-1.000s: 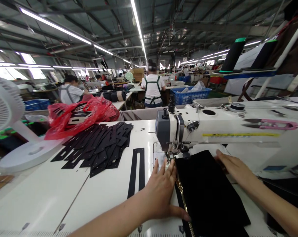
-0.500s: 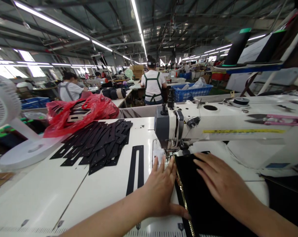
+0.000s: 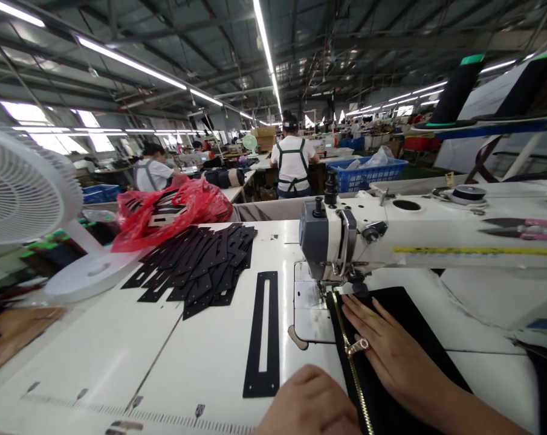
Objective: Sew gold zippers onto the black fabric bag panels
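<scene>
Black fabric (image 3: 413, 314) with a gold-toothed zipper (image 3: 355, 377) lies under the head of a white sewing machine (image 3: 373, 232). My right hand (image 3: 391, 350) rests flat on this fabric, fingers stretched toward the needle area. Beside those fingers lies the zipper's metal pull (image 3: 358, 345). At the bottom edge my left hand (image 3: 312, 402) is closed, left of the zipper. Its fingertips are hidden, so anything in it cannot be made out. A black slotted strip (image 3: 271, 332) lies flat on the table (image 3: 200, 350), just beyond that hand.
Several more black slotted pieces (image 3: 205, 266) are heaped at the left, before a red plastic bag (image 3: 178, 208). A white fan (image 3: 23, 187) stands far left. Pink-handled snips (image 3: 538, 229) lie on the machine arm. A co-worker (image 3: 294, 157) is ahead, near a blue basket (image 3: 368, 175).
My left hand has left the zipper, moved back toward me and closed. My right hand has shifted left on the fabric, close to the zipper, whose pull now shows. The view has turned left.
</scene>
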A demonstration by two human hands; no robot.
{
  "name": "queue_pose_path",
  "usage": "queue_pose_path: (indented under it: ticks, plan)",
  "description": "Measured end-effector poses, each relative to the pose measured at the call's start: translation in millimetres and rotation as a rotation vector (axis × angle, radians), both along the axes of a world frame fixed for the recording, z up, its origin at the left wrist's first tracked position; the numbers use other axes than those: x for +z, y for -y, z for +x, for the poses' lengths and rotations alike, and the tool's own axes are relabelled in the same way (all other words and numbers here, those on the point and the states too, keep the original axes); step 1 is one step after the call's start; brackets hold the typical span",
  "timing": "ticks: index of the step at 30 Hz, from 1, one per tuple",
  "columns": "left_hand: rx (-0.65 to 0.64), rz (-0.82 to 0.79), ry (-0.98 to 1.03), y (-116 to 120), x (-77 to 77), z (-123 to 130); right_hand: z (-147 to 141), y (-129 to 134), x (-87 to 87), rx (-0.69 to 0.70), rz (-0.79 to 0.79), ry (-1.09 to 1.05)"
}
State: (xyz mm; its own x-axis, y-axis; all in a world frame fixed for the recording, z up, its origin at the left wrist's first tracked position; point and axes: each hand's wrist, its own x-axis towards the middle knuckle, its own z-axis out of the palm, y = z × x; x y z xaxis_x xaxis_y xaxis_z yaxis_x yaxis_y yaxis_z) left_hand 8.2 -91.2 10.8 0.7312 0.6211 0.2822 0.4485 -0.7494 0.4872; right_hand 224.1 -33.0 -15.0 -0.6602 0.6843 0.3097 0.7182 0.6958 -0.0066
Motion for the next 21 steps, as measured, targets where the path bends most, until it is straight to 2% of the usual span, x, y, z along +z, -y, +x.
queue_pose_path:
  ticks: [4, 8, 11, 14, 17, 19, 21]
  plan:
    - [0.150, 0.138, -0.168, -17, 7.9, 5, -1, -1, -5.1, -0.016, 0.033, 0.008]
    - [0.102, 0.154, -0.346, -27, 12.4, 1, 2, -2, -7.1, -0.017, 0.057, 0.014]
    - [0.146, 0.137, -0.354, -23, 22.0, -31, 4, -4, -6.3, 0.004, 0.083, 0.006]
    - [0.311, 0.211, -0.415, -10, 26.0, -80, 6, -9, -6.5, 0.018, 0.179, -0.011]
    - [0.259, 0.402, -0.534, 10, 14.2, -115, 6, -12, -9.1, 0.028, 0.295, -0.004]
    - [0.205, 0.560, -0.591, 24, 2.0, -122, 5, -12, -11.6, 0.010, 0.323, 0.022]
    - [0.176, 0.657, -0.557, 33, -8.4, -120, 4, -10, -13.8, -0.007, 0.338, 0.032]
